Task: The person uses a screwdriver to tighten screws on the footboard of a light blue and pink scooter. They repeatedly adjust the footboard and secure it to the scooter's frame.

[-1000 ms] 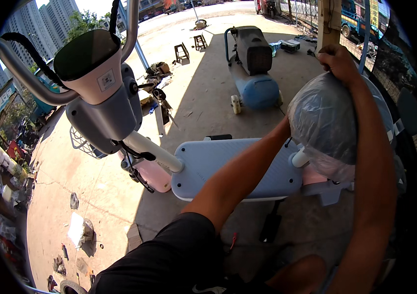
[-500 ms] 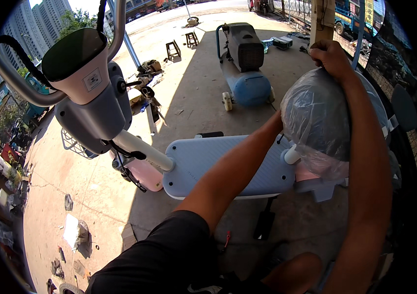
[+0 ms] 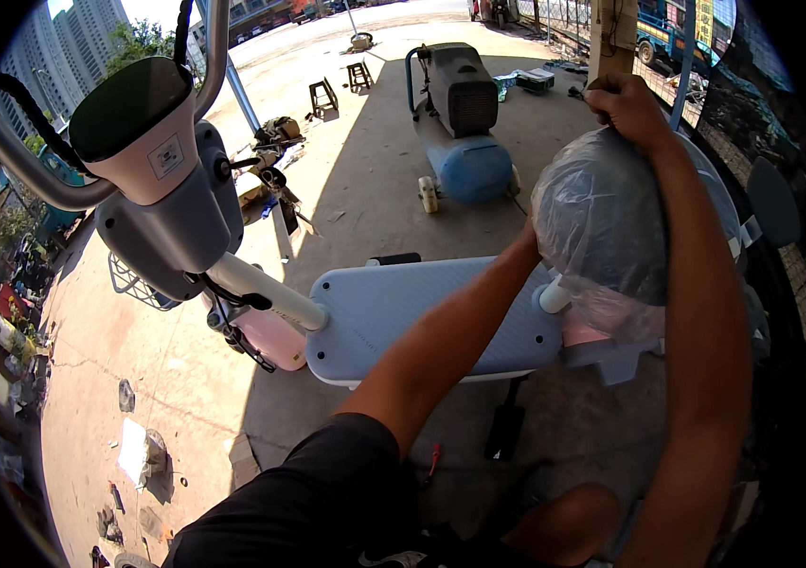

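Observation:
A small electric scooter stands across in front of me, with a pale blue footboard point(image 3: 375, 322) and a white steering column point(image 3: 266, 293). At its right end, the seat point(image 3: 602, 227) is wrapped in loose clear plastic. My left forearm crosses over the footboard to the seat's near-left side; my left hand point(image 3: 534, 244) goes behind the plastic, its fingers hidden. Above the seat's far edge is my right hand point(image 3: 626, 106), closed with bent fingers. Whatever it pinches, if anything, is too small to make out.
The handlebar point(image 3: 53, 189) and grey front housing point(image 3: 176, 227) rise at the left. Beyond the footboard stands a blue air compressor point(image 3: 474, 170). Two small stools point(image 3: 323, 96) are farther off. A red-handled tool point(image 3: 435, 461) lies on the ground by my leg.
The whole view has shifted slightly, so the scooter sits a little farther left. My right hand stays closed above the seat, and my left arm keeps nearly the same pose.

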Demonstrator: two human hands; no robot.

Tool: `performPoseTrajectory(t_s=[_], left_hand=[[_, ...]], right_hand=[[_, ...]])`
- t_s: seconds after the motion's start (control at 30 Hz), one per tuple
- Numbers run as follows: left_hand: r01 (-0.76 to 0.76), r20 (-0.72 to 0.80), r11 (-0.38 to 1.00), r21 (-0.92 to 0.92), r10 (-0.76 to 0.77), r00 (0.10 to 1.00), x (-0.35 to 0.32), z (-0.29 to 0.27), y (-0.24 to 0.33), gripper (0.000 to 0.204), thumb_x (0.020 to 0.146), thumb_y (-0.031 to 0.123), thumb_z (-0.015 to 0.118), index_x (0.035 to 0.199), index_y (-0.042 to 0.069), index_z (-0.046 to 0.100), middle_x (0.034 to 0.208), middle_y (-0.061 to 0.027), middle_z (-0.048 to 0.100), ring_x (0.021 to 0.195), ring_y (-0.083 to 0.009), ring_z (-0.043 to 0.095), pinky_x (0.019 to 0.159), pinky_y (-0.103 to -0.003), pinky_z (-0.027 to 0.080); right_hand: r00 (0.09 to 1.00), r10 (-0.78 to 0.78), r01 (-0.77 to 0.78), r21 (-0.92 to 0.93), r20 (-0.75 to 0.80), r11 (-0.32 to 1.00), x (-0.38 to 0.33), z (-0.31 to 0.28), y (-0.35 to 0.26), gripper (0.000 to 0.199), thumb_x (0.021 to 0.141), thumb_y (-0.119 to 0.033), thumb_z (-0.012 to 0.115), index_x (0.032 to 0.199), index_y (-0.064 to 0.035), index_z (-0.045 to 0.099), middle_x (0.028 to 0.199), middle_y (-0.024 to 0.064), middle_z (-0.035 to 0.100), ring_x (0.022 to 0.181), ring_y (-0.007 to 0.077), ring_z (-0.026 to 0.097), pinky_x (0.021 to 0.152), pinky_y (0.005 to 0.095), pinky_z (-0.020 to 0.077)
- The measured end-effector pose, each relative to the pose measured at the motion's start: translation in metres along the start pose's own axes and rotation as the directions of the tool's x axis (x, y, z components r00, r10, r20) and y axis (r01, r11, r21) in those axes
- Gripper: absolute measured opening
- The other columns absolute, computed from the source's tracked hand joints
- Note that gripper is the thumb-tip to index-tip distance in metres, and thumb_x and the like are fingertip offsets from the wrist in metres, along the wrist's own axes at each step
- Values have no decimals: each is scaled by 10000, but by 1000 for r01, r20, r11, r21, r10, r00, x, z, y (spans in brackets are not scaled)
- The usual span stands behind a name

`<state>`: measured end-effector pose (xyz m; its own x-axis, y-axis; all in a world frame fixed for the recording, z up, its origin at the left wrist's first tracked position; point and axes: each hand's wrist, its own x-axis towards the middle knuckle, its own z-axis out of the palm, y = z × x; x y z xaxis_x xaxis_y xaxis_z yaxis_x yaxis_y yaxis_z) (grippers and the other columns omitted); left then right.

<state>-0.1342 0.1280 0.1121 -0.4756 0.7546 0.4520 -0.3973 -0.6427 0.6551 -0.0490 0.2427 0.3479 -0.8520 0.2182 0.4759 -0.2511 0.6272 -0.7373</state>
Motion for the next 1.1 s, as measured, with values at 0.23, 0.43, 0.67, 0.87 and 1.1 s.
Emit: performPoseTrajectory(t_s=[0.23,0.43,0.67,0.87,1.1], left_hand=[[214,85,973,-88,-207,975,8,8,30,473,1070,247,522,1492,40,465,1434,-136,571,1247,-210,611,1041,-394,557],[-134,-59,991,9,134,989,-11,1,-21,472,1070,240,524,1493,39,463,1435,-137,570,1248,-209,611,1041,-392,557],[127,44,991,-52,-125,991,8,3,15,472,1070,233,526,1495,39,461,1436,-137,570,1249,-209,611,1040,-391,558],[137,53,987,-81,-133,990,1,4,21,472,1070,226,528,1497,38,459,1437,-137,570,1250,-209,611,1040,-389,559],[-193,-62,979,67,197,978,-14,-1,-20,472,1070,218,531,1499,38,457,1438,-138,569,1251,-209,611,1040,-388,559]], right_hand=[[1000,7,-7,-11,-15,1000,-2,-5,3,169,920,-164,693,980,-6,692,764,11,628,638,96,553,613,275,459],[1000,-8,8,10,-2,1000,2,-1,4,161,914,-162,702,974,-12,692,755,4,624,631,94,550,610,271,458],[1000,22,-22,-6,-22,1000,0,-4,4,167,911,-169,701,976,-15,690,752,2,622,629,93,549,610,271,458],[999,7,-7,0,-31,1000,-2,-3,1,166,915,-167,697,969,-10,686,746,0,616,628,91,547,607,270,451],[998,-33,35,34,-46,999,1,4,0,185,868,-143,722,935,29,712,745,42,671,618,113,602,600,285,499]])
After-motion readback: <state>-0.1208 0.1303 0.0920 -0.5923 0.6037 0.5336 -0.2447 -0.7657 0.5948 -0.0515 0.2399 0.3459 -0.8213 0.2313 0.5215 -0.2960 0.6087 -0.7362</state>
